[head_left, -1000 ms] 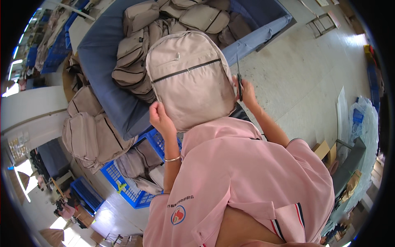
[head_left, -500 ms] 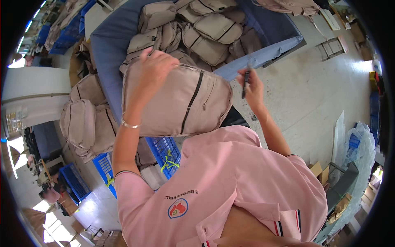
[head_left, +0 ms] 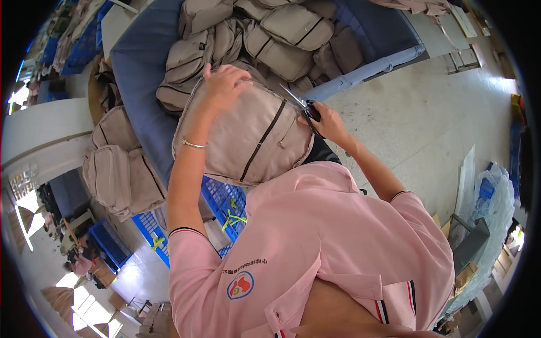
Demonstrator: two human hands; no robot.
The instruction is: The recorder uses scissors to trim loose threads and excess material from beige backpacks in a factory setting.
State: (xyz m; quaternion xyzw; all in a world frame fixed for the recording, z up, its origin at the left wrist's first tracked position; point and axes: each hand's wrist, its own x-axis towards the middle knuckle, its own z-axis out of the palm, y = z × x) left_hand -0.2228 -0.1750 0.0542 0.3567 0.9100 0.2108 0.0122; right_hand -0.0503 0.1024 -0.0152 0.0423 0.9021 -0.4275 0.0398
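your left hand [head_left: 225, 84] grips the beige backpack [head_left: 248, 135] by its top edge. your right hand [head_left: 327, 121] is clenched on scissors [head_left: 301, 104] at its corner; the trimming looks unfinished.

Heap of beige backpacks [head_left: 265, 28] piled on blue-covered table [head_left: 138, 73], filling far end. More beige backpacks [head_left: 115, 169] stacked at table's left edge, hanging over side. Blue plastic crates [head_left: 225, 203] on floor below, yellow straps across them; another blue crate [head_left: 110, 242] further left. Pale concrete floor [head_left: 417, 107] right of table. Clear plastic bags [head_left: 493, 208] bundled at right edge, cardboard pieces [head_left: 465, 276] near them. White column [head_left: 42, 127] at left.
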